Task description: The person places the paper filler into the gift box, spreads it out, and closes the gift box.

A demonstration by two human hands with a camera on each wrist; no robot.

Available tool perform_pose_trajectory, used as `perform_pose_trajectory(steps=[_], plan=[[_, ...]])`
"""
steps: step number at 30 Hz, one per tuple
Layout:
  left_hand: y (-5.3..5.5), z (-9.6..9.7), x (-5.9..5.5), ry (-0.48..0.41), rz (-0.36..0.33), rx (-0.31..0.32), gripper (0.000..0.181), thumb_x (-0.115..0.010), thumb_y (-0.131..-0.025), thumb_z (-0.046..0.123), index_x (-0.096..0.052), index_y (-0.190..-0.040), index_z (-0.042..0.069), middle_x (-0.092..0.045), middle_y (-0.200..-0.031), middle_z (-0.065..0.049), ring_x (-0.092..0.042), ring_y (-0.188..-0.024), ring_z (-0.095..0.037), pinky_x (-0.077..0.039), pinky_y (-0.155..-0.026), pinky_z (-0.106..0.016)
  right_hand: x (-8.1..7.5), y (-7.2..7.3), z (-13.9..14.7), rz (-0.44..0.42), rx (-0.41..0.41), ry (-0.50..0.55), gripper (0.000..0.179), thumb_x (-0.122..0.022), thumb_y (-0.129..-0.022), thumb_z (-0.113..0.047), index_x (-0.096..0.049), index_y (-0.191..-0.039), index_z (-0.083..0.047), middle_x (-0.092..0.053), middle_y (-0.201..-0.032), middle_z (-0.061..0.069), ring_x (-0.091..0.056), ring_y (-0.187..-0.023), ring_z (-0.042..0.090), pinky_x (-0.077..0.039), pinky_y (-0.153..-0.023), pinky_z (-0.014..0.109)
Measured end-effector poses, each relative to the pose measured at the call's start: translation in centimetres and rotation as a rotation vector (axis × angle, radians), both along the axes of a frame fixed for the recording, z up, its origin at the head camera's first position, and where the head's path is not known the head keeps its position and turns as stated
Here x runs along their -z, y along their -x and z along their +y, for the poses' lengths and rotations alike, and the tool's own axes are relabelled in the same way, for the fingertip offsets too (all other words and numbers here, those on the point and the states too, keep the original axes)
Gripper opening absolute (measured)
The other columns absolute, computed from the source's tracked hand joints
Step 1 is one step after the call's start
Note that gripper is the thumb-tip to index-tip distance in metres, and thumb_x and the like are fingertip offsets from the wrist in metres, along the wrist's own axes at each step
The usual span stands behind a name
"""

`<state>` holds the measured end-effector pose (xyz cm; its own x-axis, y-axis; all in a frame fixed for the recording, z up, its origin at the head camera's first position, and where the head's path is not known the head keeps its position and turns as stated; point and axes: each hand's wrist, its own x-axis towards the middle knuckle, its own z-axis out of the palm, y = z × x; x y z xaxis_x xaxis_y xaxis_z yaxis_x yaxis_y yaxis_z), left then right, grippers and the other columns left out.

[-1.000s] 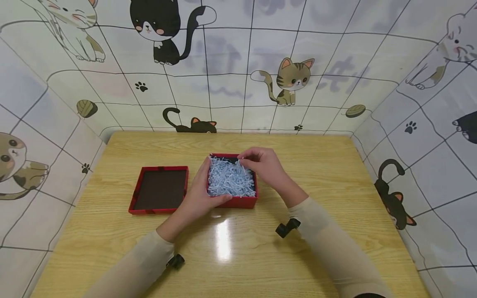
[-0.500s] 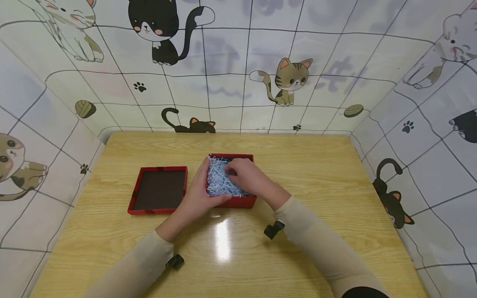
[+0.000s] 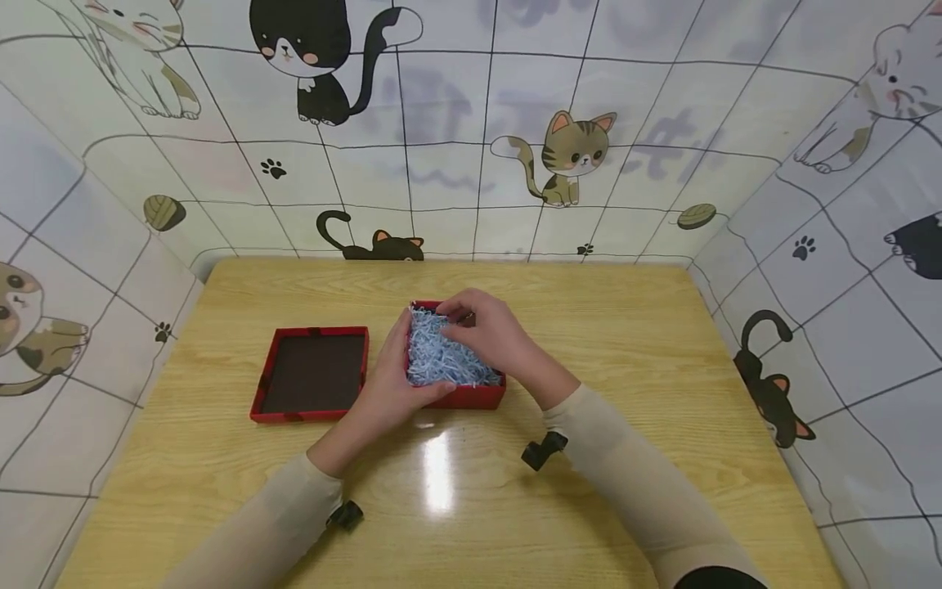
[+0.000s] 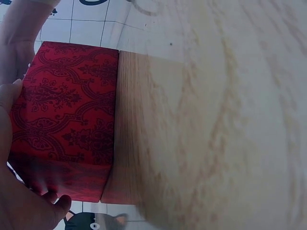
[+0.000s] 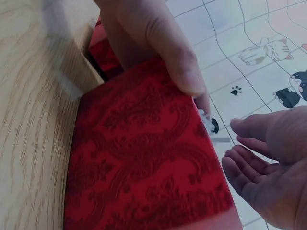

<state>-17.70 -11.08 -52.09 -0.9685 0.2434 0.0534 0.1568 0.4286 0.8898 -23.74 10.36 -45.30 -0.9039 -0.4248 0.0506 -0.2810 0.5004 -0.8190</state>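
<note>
A red box (image 3: 471, 398) stands on the table, filled with pale blue shredded paper (image 3: 445, 356). Dark red scrollwork covers its outside, as the left wrist view shows on the box (image 4: 72, 103). My left hand (image 3: 388, 386) grips the box at its left side, thumb over the front rim and fingers along the left wall. Above the paper, toward the back of the box, hovers my right hand (image 3: 491, 331) with loosely bent fingers. In the right wrist view the right hand (image 5: 276, 160) has nothing between thumb and fingers, apart from the box.
Left of the box lies a square red lid (image 3: 316, 372), its dark inside facing up. Both lie on a wooden table (image 3: 603, 343). A cat-patterned sheet (image 3: 449, 188) rises behind the table and at both sides.
My right hand goes from the box's back right corner into the shredded paper, then lifts slightly. The paper now reaches further toward the back right. The left hand keeps its hold.
</note>
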Motion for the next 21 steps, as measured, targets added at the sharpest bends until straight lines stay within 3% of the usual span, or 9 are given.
perform_pose_trajectory(steps=[4,8,16,21], plan=[[0.0,0.0,0.1,-0.025,0.009,0.004,0.134,-0.096,-0.086,0.046,-0.002,-0.180,0.025,-0.010,-0.184,0.002,-0.016,-0.168,-0.026,-0.023,-0.133,-0.059,0.4,0.4,-1.5,-0.038,0.002,0.095,0.033,-0.081,-0.102,-0.010,-0.075,-0.135,-0.004,-0.075,-0.127,0.011,-0.071,-0.113,0.024,-0.060,-0.102,0.039],[0.0,-0.1,0.2,-0.035,0.014,0.013,0.134,-0.096,-0.087,0.044,-0.002,-0.180,0.022,-0.008,-0.185,0.000,-0.014,-0.169,-0.028,-0.023,-0.132,-0.061,1.5,0.6,-2.9,-0.077,-0.016,0.098,0.034,-0.081,-0.103,-0.012,-0.074,-0.136,-0.006,-0.075,-0.128,0.009,-0.071,-0.117,0.024,-0.058,-0.105,0.038],[0.0,-0.2,0.3,-0.018,-0.005,-0.008,0.133,-0.095,-0.087,0.050,-0.003,-0.180,0.027,-0.009,-0.185,-0.001,-0.013,-0.169,-0.029,-0.026,-0.131,-0.062,3.4,1.2,-4.1,-0.182,-0.033,-0.243,0.056,-0.078,-0.103,-0.020,-0.061,-0.154,-0.002,-0.067,-0.150,0.015,-0.063,-0.138,0.031,-0.049,-0.119,0.046],[0.0,-0.3,0.5,-0.017,-0.003,-0.004,0.133,-0.095,-0.087,0.051,-0.003,-0.180,0.026,-0.008,-0.185,0.000,-0.012,-0.169,-0.026,-0.025,-0.132,-0.061,3.0,0.9,-3.9,-0.186,-0.046,-0.270,0.057,-0.078,-0.103,-0.021,-0.062,-0.155,-0.004,-0.065,-0.153,0.013,-0.060,-0.142,0.030,-0.048,-0.121,0.046]])
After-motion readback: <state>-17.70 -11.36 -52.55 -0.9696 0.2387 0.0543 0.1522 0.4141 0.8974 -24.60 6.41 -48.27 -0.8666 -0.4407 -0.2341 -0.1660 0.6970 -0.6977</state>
